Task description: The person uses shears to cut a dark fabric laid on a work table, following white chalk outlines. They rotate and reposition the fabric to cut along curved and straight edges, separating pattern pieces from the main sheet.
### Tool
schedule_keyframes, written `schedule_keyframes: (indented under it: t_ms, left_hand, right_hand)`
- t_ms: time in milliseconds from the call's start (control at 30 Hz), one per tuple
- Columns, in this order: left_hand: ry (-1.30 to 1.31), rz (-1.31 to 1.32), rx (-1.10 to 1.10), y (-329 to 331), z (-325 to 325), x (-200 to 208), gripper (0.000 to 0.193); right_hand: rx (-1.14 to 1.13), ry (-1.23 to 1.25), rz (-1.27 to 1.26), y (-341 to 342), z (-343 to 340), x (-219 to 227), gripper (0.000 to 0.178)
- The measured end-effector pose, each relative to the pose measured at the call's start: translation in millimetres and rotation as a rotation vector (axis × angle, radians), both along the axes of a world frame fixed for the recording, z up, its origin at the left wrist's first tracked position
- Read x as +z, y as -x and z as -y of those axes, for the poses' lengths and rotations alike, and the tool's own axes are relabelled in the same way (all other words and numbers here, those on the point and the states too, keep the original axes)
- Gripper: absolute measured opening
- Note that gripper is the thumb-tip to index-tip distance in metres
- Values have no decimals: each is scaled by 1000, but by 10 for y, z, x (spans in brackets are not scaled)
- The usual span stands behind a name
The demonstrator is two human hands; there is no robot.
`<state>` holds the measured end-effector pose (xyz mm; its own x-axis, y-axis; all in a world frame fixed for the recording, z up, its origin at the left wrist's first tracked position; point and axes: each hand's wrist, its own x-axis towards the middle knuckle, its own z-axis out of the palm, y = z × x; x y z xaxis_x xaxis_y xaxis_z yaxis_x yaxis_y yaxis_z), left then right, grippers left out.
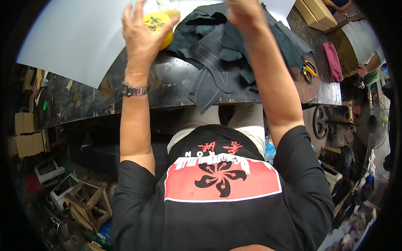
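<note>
My left hand (142,35) is at the upper left, fingers and thumb spread apart around a round yellow container (165,41) with small items on top. The thumb crosses over the container; whether it touches cannot be told. Beside it, partly cut off by the top edge, is a pale yellowish object (171,10). My right hand (246,14) is over a heap of dark leather-like pieces (213,50), some marked with pale outlines. Motion blurs this hand and its fingers are not clear, so what it may hold is hidden.
A large white sheet (75,37) covers the left of the black worktable (163,88). Orange-handled scissors (309,71) and a maroon pouch (332,61) lie at the right. Cardboard boxes (316,14) stand behind. Another person (362,46) is at the far right, near a fan (372,123).
</note>
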<state>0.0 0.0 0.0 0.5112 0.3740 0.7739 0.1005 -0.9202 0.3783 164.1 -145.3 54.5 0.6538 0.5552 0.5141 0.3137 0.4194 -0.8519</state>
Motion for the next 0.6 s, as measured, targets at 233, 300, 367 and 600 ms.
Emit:
schedule_keyframes:
  t_ms: [233,300,367,600]
  left_hand:
    - [65,-152,41,28,-209,-326,56]
    - [68,-135,51,107,-230,-326,55]
    - [128,-129,97,264,-261,-299,56]
    - [122,-110,247,746,-418,-296,67]
  right_hand:
    - [328,92,-103,-374,-1300,-1094,58]
    - [294,9,-213,-274,-1456,-1277,40]
    - [-19,213,82,-297,-1427,-1195,61]
    - [82,126,249,656,-1294,-1059,83]
